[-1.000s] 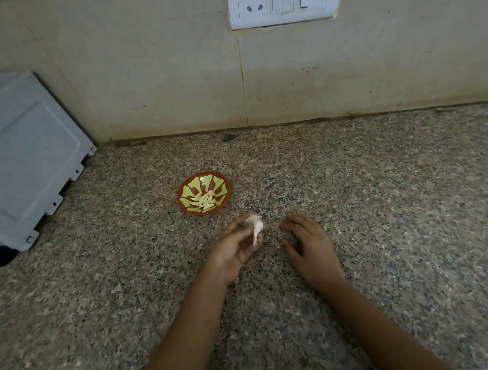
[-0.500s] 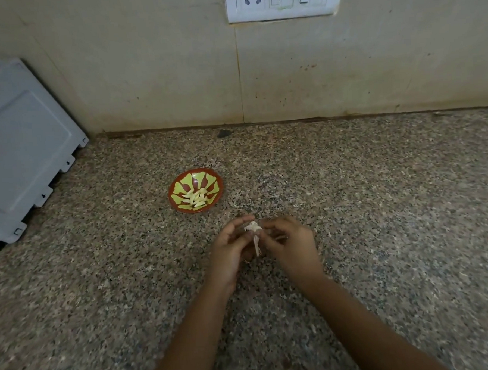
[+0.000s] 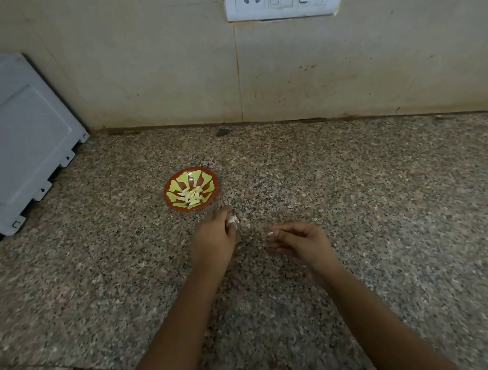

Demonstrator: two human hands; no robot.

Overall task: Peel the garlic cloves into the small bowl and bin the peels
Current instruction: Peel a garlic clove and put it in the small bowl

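We see a speckled granite surface [image 3: 379, 206] that runs back to a stained, cream-tiled wall [image 3: 146, 76]. A white switch plate [image 3: 281, 0] with a socket is cut off by the top edge of the frame. At the left, a large grey panel [image 3: 22, 140] with notched tabs along its lower edge stands on the surface, well apart from the hands. A small dark speck [image 3: 223, 132] lies near the foot of the wall, above the middle of the frame. A few pale peel scraps [image 3: 248, 226] lie on the stone between the two hands. Nothing stands between the hands and the bowl.

The small bowl [image 3: 203, 177], red with a yellow-green pattern, sits on the surface a little left of centre. Inside it we see a heap of peeled cloves [image 3: 191, 197], pale and slim, gathered toward its near side.

Just below and to the right of the bowl, the left hand [image 3: 213, 240] is curled round a white garlic piece [image 3: 232, 220], which shows at the fingertips. The hand is near the bowl's rim but not touching it. Right of it, with a clear gap between them, the right hand [image 3: 299, 240] pinches a pale sliver [image 3: 270, 233] between thumb and forefinger, its other fingers loosely bent. We cannot tell whether that sliver is skin or clove. Both forearms reach up from the bottom edge of the frame.
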